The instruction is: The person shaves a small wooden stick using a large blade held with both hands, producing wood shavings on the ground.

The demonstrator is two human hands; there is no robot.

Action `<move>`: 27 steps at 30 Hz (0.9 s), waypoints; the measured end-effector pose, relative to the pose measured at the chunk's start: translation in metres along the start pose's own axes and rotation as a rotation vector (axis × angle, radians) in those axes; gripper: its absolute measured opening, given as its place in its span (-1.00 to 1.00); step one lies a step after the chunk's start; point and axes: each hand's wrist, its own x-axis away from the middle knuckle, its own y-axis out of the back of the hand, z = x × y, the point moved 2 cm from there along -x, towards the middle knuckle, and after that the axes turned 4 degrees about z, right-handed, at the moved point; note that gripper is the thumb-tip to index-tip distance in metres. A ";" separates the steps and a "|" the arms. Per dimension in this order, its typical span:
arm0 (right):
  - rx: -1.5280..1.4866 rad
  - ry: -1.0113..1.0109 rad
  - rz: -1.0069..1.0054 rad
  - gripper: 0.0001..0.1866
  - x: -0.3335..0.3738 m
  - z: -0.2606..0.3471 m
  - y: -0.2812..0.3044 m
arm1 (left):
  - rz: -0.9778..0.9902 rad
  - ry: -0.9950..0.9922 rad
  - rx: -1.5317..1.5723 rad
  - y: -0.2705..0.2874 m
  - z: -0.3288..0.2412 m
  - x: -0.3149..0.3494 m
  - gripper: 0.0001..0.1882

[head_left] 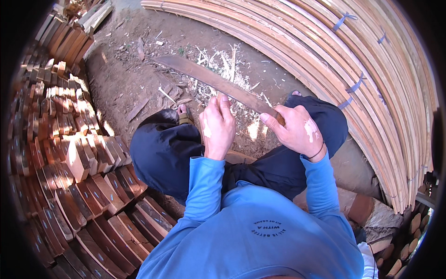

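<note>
My right hand (297,129) is wrapped round the handle of a machete (211,81). Its long, dull brown blade slants up and away to the far left, above the ground. Just below the middle of the blade is my left hand (216,124), its fingers curled and the thumb pointing up. The thumb tip reaches the blade's near edge; whether it presses on it I cannot tell. What the left fingers hold, if anything, is hidden. Pale wood shavings (236,69) lie on the ground beyond the blade.
Stacked short boards (100,195) rise along my left side. Long thin wood strips (297,44), bundled with blue ties (344,21), curve across the far side and right. Dirt ground (116,79) with wood scraps lies ahead. Cut logs (411,246) sit at the lower right.
</note>
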 end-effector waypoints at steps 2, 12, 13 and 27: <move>0.079 0.019 -0.005 -0.37 0.003 0.000 -0.002 | -0.015 -0.021 -0.049 0.000 0.000 0.001 -0.69; 0.205 -0.004 -0.104 -0.36 -0.018 -0.012 -0.022 | -0.042 -0.065 -0.286 -0.006 0.006 0.001 -0.79; 0.206 -0.004 -0.099 -0.34 -0.023 -0.011 -0.022 | -0.049 -0.084 -0.315 -0.006 0.007 0.000 -0.78; -0.012 0.030 -0.113 -0.35 -0.017 -0.007 -0.010 | -0.107 -0.093 -0.349 -0.005 0.003 0.001 -0.77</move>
